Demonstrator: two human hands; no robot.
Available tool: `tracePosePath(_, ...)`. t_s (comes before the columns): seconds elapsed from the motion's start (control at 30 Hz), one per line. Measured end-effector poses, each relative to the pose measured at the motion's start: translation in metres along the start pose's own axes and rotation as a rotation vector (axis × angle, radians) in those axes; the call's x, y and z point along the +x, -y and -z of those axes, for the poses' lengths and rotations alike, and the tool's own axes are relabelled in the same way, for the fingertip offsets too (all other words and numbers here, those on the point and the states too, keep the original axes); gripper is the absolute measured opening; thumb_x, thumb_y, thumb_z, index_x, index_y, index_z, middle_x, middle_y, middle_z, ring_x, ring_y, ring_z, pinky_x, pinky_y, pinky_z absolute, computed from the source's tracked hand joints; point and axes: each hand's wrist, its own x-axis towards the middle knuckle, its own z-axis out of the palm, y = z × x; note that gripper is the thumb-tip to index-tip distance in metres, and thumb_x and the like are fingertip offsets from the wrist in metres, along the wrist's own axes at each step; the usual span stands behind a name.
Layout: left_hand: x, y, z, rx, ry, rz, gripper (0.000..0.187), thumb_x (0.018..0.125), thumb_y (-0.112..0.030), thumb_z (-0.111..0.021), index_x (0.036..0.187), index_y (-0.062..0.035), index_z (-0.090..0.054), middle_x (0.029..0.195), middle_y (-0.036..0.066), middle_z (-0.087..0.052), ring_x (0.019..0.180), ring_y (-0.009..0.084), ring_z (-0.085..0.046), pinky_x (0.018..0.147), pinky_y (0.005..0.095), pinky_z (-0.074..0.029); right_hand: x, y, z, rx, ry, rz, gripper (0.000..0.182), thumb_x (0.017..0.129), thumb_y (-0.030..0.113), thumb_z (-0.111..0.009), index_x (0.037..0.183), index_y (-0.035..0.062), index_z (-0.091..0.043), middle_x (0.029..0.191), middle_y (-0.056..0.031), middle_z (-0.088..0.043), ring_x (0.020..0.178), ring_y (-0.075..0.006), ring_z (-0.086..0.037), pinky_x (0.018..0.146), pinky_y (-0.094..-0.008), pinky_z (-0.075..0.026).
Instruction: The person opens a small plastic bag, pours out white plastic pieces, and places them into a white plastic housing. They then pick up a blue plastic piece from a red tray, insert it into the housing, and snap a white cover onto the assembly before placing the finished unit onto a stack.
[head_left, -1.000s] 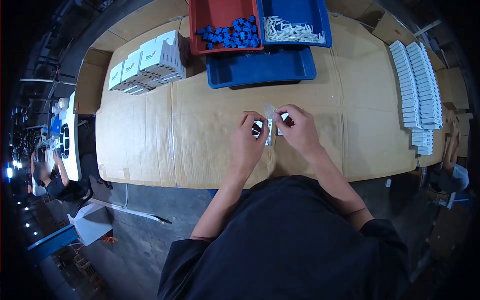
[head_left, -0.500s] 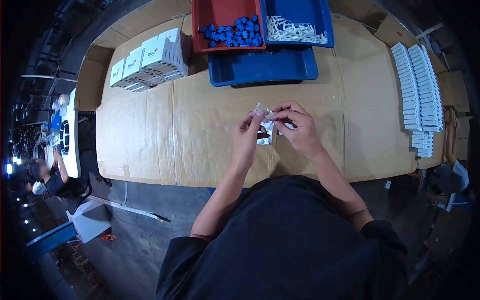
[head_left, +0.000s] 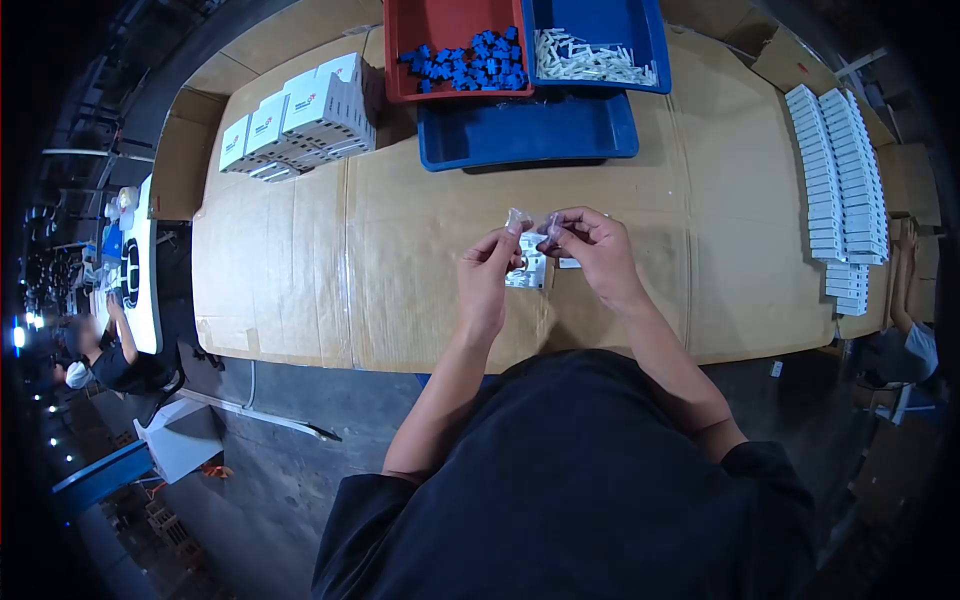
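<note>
My left hand pinches a small clear plastic bag between thumb and fingers, its crinkled top poking up above the fingertips. Just across from it, my right hand is closed in a pinch on a bit of clear, purplish plastic. Whether both pieces belong to one bag I cannot tell. Beneath the hands lies a white printed packet on the cardboard tabletop, partly hidden by the left fingers.
Ahead are a red bin of blue plastic pieces, a blue bin of pale sticks and a blue tray. White boxes stack at left, more white boxes at right. A person sits far left.
My hands have drawn slightly apart, and a gap shows between the fingertips. More of the printed packet below is visible.
</note>
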Motion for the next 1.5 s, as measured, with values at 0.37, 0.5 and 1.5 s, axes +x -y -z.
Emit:
tracePosePath(0.37,-0.002,-0.008,0.008,0.611,-0.166,-0.453,0.041,0.095,-0.024,-0.078,0.129,-0.0045,-0.068,0.112,0.008,-0.067,0.095,0.0148,-0.061,0.080,0.0277,-0.047,0.003,-0.005,0.001,-0.029,-0.049,-0.048,0.016,0.101,0.002,-0.064,0.115,-0.0031,-0.069,0.101,-0.0103,-0.074,0.094,-0.0176,-0.074,0.082,-0.0315,-0.062)
tracePosePath(0.5,-0.009,-0.034,0.003,1.129,-0.046,-0.879,0.062,0.082,-0.024,-0.085,0.138,-0.0117,-0.061,0.137,0.010,-0.059,0.120,0.0269,-0.058,0.102,0.0405,-0.042,0.000,0.000,0.001,-0.031,-0.020,-0.074,0.015,0.099,0.001,-0.064,0.113,-0.0030,-0.069,0.097,-0.0081,-0.073,0.090,-0.0149,-0.072,0.081,-0.0297,-0.062)
tracePosePath(1.5,-0.001,-0.011,0.028,-0.070,0.489,0.364,0.044,0.107,-0.040,-0.059,0.116,0.0017,-0.069,0.102,0.010,-0.073,0.087,0.0182,-0.071,0.084,0.0345,-0.059,0.009,0.019,0.013,-0.285,0.443,0.026,0.044,0.111,0.036,-0.050,0.115,-0.0030,-0.070,0.115,-0.0083,-0.068,0.102,-0.0176,-0.065,0.094,-0.0333,-0.053)
